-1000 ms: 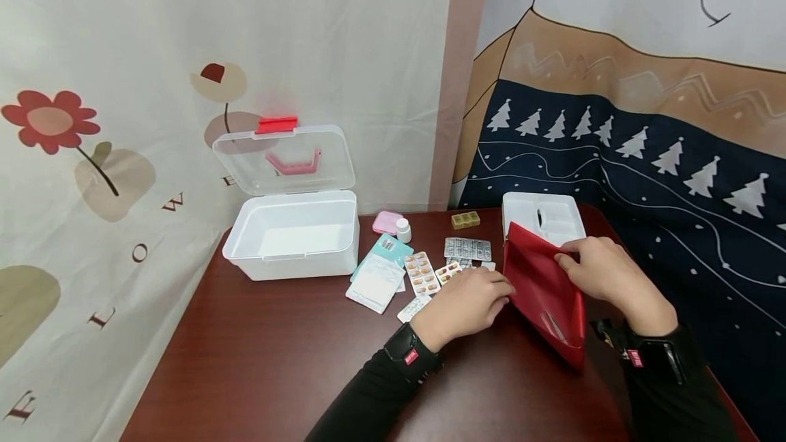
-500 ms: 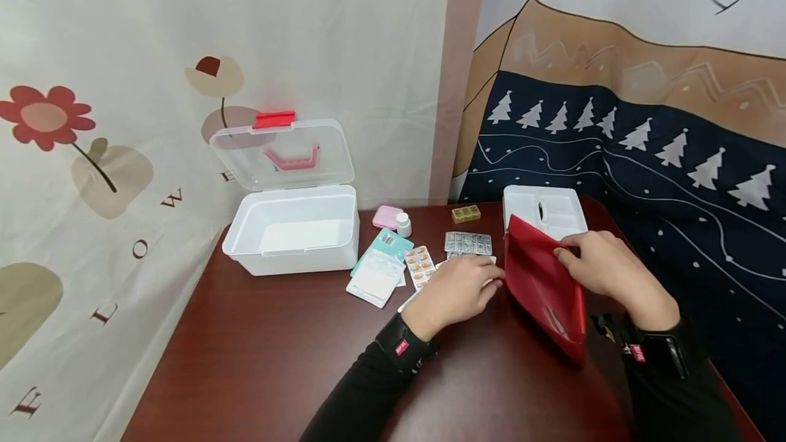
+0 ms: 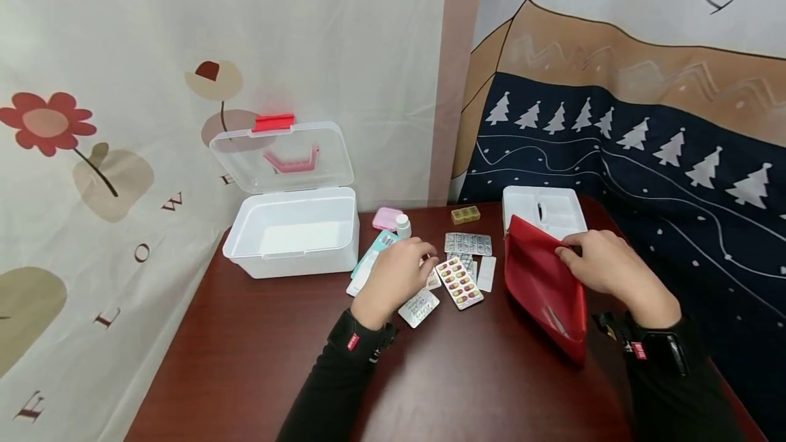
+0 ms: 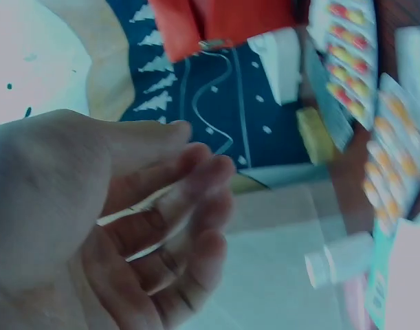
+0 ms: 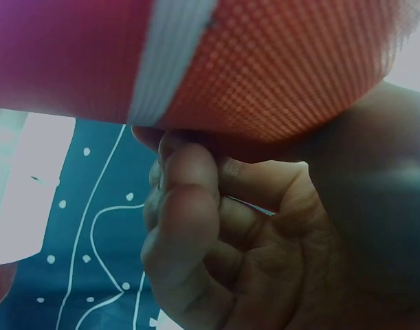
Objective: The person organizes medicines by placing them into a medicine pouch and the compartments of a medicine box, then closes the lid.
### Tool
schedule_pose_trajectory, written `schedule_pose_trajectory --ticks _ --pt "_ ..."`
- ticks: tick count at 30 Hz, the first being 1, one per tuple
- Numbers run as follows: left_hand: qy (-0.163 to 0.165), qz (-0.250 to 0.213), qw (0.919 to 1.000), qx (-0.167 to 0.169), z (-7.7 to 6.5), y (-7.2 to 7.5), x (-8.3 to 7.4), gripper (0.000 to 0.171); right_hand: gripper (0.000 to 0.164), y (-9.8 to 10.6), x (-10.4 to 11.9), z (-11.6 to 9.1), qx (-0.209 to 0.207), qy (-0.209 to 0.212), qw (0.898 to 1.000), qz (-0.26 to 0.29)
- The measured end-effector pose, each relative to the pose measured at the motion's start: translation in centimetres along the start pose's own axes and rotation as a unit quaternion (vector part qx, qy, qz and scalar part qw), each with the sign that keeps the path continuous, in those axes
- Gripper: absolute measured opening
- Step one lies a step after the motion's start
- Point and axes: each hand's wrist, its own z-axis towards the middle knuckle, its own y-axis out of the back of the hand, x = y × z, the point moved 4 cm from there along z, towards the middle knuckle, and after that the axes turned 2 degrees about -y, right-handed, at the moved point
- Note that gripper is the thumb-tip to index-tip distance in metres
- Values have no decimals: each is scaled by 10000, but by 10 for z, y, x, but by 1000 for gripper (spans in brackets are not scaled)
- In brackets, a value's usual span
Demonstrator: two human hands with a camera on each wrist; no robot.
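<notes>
My right hand (image 3: 614, 275) pinches the upper edge of a red pouch (image 3: 540, 285), whose mouth gapes; something thin and metallic shows inside it. In the right wrist view the fingers sit curled under the pouch fabric (image 5: 285, 75). My left hand (image 3: 396, 278) hovers over the medicine packs with loosely curled fingers and nothing between them, as the left wrist view confirms. Beside it lie a blister pack of red-and-yellow capsules (image 3: 459, 283) and a silver blister pack (image 3: 419, 307). A blister pack of orange capsules (image 4: 392, 158) and a teal packet (image 3: 383, 241) are partly hidden by this hand.
A white box (image 3: 291, 263) stands at the left, its clear lid (image 3: 288, 159) raised. Behind the packs are a pink case (image 3: 387, 218), a white bottle (image 3: 403, 226) and a yellow pill case (image 3: 465, 215). Silver blister packs (image 3: 468, 243) lie near a white compartment tray (image 3: 561, 213).
My left hand has moved left, away from the pouch, uncovering the red-and-yellow capsule pack and now covering part of the teal packet. The right hand keeps its hold on the pouch.
</notes>
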Motion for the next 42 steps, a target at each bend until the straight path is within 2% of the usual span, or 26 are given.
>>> schedule_pose_trajectory --ticks 3,6,11,15,19,24,29,32,37,42 --pt "159 128 9995 256 -11 -6 8 11 37 2 -2 -1 45 -50 10000 -34" --pt "202 317 9971 657 -20 -18 10 11 37 5 -5 -2 44 -57 9999 -72" --pt "251 686 9898 1225 -26 -41 7 30 37 6 -8 -2 11 -48 9999 -96" --pt "358 1026 9822 1534 -30 -55 4 36 36 2 -9 -2 29 -59 10000 -68" --pt "448 1205 9776 1668 -33 -61 4 38 36 -1 -10 -1 45 -57 10000 -32" --pt "455 1029 9818 1530 -35 -53 6 23 37 -2 -8 0 51 -40 10000 -21" --pt "497 930 9888 1053 -35 -33 11 23 37 -1 -7 1 115 -31 9999 1" --pt "556 819 9911 886 -35 -21 14 23 37 -1 -7 1 123 -17 9999 1" --pt "547 239 9962 632 -30 -8 13 18 37 -1 -6 2 97 9 10000 -16" --pt "291 -697 9969 231 -17 -6 -2 16 40 -1 -4 3 87 28 10000 -35"
